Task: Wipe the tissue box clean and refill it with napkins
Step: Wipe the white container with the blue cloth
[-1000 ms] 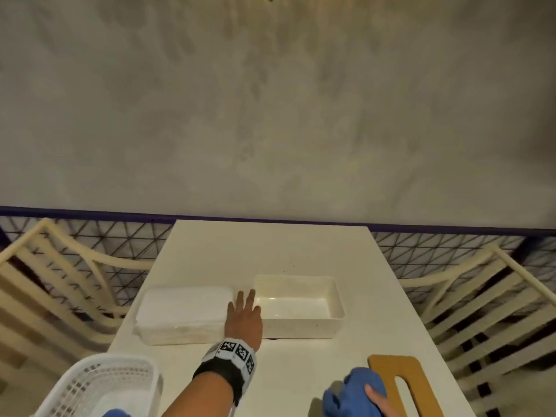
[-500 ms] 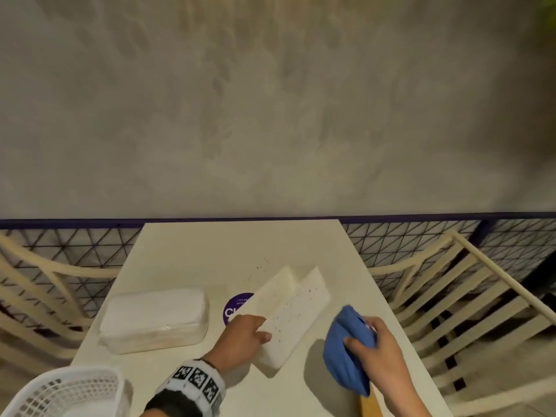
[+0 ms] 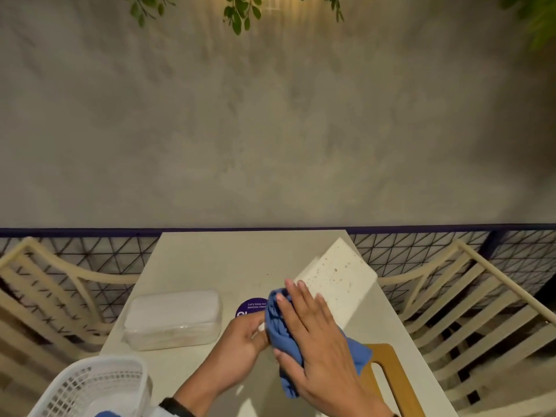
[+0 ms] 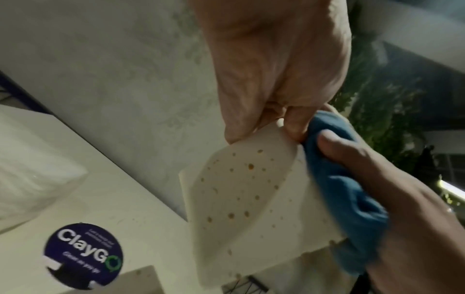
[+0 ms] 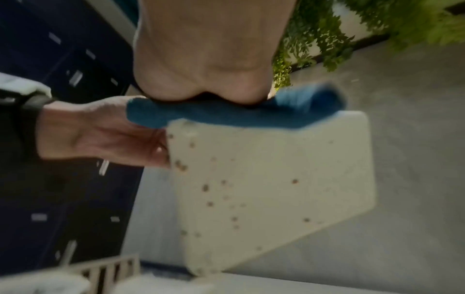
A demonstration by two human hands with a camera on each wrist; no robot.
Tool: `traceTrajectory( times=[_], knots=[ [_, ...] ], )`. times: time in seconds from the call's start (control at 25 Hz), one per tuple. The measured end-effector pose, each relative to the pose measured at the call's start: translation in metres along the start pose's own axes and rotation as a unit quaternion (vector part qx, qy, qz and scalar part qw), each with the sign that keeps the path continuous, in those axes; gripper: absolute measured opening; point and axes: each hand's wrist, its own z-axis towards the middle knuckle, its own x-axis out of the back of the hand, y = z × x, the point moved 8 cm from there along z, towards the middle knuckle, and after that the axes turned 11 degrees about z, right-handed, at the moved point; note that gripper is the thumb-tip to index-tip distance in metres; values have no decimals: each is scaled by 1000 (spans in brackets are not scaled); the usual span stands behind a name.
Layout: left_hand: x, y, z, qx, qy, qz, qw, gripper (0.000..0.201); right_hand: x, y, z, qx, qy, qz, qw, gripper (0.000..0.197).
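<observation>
The white tissue box (image 3: 338, 276), dotted with brown specks, is held tilted above the table (image 3: 228, 260), its underside (image 4: 251, 199) showing. My left hand (image 3: 243, 338) pinches its near corner, which the right wrist view also shows (image 5: 100, 137). My right hand (image 3: 310, 326) lies over a blue cloth (image 3: 282, 329) and holds it against the box's near side, fingers on top and thumb (image 4: 332, 143) on the cloth (image 4: 347, 189) underneath. A wrapped pack of white napkins (image 3: 174, 319) lies on the table to the left.
A wooden lid with a slot (image 3: 388, 377) lies at the near right edge. A white plastic basket (image 3: 90, 386) stands at the near left corner. A round purple sticker (image 3: 251, 307) is on the tabletop. Slatted chairs (image 3: 481, 311) flank both sides.
My left hand lifted the box off the table and tipped it over. My right hand brought the blue cloth up from the near edge onto the box.
</observation>
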Motion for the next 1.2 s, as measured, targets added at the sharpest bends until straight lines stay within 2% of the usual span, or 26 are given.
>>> traceTrajectory(
  times=[0.12,0.2,0.28,0.36,0.44,0.52,0.6,0.64,0.72,0.76,0.84,0.88,0.96,1.04,1.12,1.2],
  knots=[
    [11,10,-11,-20,26,-15,999,26,14,-12,5,41,5,73,996,66],
    [16,12,-20,-25,32,-21,999,35,26,-7,6,-5,20,110,994,55],
    [24,13,-28,-39,54,-29,997,39,30,-11,6,1,12,146,989,50],
    [33,20,-32,-54,68,-11,996,36,27,-21,2,71,-29,140,987,53],
    [40,20,-33,-49,75,28,996,34,27,-20,6,48,-39,145,988,61],
    [45,17,-33,-48,87,47,994,42,29,-21,14,10,-25,162,986,56],
    [45,16,-34,-52,94,39,993,50,25,-32,17,49,-40,161,985,51],
    [45,17,-36,-49,94,33,994,47,23,-34,17,56,-47,165,984,51],
    [47,17,-39,-40,100,13,994,35,25,-24,18,12,-22,199,980,50],
    [47,18,-41,-38,103,9,994,35,27,-20,18,-5,0,212,977,51],
    [45,22,-41,-53,101,13,993,41,24,-26,20,23,17,212,977,48],
    [44,23,-40,-57,98,18,993,35,21,-31,22,42,22,218,975,44],
    [46,25,-39,-48,103,8,993,15,24,-32,27,17,47,249,967,44],
    [51,26,-38,-56,116,-3,992,23,28,-27,29,8,54,271,961,44],
    [53,30,-38,-72,117,4,991,34,31,-32,29,62,40,264,962,40],
    [55,32,-39,-68,122,-14,990,21,35,-28,33,55,58,268,960,42]
  ],
)
